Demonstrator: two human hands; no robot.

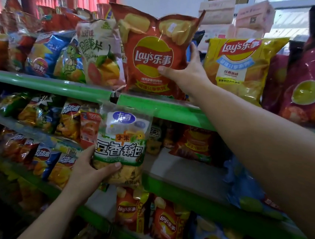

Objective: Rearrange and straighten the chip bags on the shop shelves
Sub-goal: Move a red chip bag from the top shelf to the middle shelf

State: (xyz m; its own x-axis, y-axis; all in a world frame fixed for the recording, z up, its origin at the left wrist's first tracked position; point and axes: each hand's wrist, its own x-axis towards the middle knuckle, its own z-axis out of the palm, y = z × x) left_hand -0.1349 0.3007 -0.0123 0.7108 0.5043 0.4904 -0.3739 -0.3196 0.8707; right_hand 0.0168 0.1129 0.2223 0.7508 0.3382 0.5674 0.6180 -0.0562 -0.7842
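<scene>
On the top green shelf (50,85) the right hand (186,72) grasps a red Lay's bag (153,57), probably to straighten it; below, the left hand (90,170) clasps a white bag (121,146).

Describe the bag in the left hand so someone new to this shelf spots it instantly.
Find the green rail of the top shelf; just under its middle join, the left hand holds up a snack bag by its lower corner. Unlike the opaque red, blue and orange bags beside it, it is white and see-through, with large white characters on a green band and yellow crisps showing at the bottom.
</scene>
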